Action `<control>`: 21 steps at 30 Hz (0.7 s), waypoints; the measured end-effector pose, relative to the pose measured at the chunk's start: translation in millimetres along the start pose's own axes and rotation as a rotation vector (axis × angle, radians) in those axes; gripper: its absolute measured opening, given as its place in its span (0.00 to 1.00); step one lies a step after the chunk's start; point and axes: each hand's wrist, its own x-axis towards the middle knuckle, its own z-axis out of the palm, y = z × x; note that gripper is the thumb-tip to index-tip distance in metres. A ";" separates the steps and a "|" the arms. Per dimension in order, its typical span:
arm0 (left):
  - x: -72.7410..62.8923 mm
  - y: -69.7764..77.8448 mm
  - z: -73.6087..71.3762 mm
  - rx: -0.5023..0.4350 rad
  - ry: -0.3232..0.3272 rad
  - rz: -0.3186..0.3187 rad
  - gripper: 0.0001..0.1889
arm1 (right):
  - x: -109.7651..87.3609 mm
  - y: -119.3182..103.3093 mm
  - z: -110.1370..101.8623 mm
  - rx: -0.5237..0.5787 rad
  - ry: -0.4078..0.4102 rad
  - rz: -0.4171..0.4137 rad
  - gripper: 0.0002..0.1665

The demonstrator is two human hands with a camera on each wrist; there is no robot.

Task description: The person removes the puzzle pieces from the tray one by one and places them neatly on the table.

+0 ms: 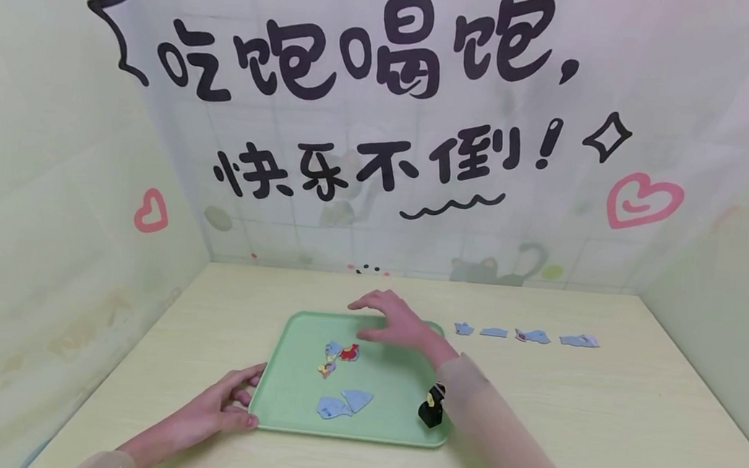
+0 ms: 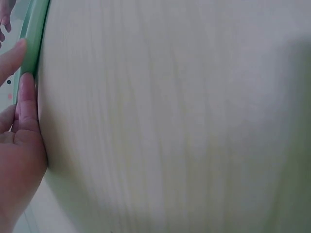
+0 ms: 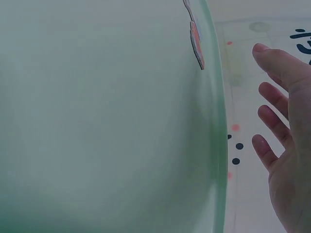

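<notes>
My left hand (image 1: pixel 212 410) grips the left rim of a pale green tray (image 1: pixel 400 433) near its front corner. In the left wrist view, the thumb and fingers lie on either side of the green rim (image 2: pixel 36 36). Above the tray's far part hovers my right hand (image 1: pixel 401 323), fingers spread and holding nothing. Under and in front of it lie small flat cutout pieces: a red one (image 1: pixel 349 352), a blue one (image 1: pixel 332 348) and a yellow-and-pink one (image 1: pixel 327 368). Two larger light blue pieces, one irregular (image 1: pixel 333 408) and one pointed (image 1: pixel 358 399), lie nearer the front.
A black piece (image 1: pixel 430 412) with a pale patch sits at the tray's right edge, partly covered by the right sleeve (image 1: pixel 498 424). On the wooden table (image 1: pixel 596 416), several blue flat pieces (image 1: pixel 532 336) form a row at the back right. A printed cloth (image 1: pixel 322 237) stands behind.
</notes>
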 end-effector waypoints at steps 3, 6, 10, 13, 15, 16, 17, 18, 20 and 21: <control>0.8 -0.8 -0.5 -0.004 -0.005 0.007 0.49 | -0.1 -1.3 5.1 -0.018 -0.037 0.018 0.31; 1.1 -1.6 -0.7 -0.005 -0.008 0.013 0.50 | -0.5 -2.9 8.8 -0.016 -0.084 0.033 0.31; 0.8 -1.2 -0.6 -0.015 -0.020 0.016 0.49 | -0.8 -4.6 12.6 -0.027 -0.149 0.048 0.31; 0.6 -0.4 -0.3 -0.019 -0.027 0.017 0.48 | -1.4 -6.2 14.6 -0.049 -0.189 0.054 0.29; 0.6 -0.2 0.0 -0.016 -0.026 0.018 0.48 | -2.0 -7.6 15.4 -0.063 -0.217 0.055 0.27; 0.6 0.1 0.1 -0.017 -0.026 0.018 0.48 | -2.3 -8.3 15.8 -0.072 -0.229 0.056 0.27; 0.6 0.2 0.3 -0.016 -0.025 0.019 0.48 | -2.6 -8.5 16.3 -0.086 -0.239 0.058 0.26; 0.6 0.3 0.4 -0.016 -0.024 0.019 0.48 | -2.6 -8.5 16.9 -0.100 -0.247 0.057 0.25; 0.7 0.7 0.5 -0.014 -0.021 0.021 0.48 | -2.4 -8.8 17.7 -0.135 -0.260 0.060 0.24; 0.7 0.8 0.5 -0.014 -0.018 0.020 0.48 | -2.2 -8.9 18.1 -0.154 -0.262 0.060 0.24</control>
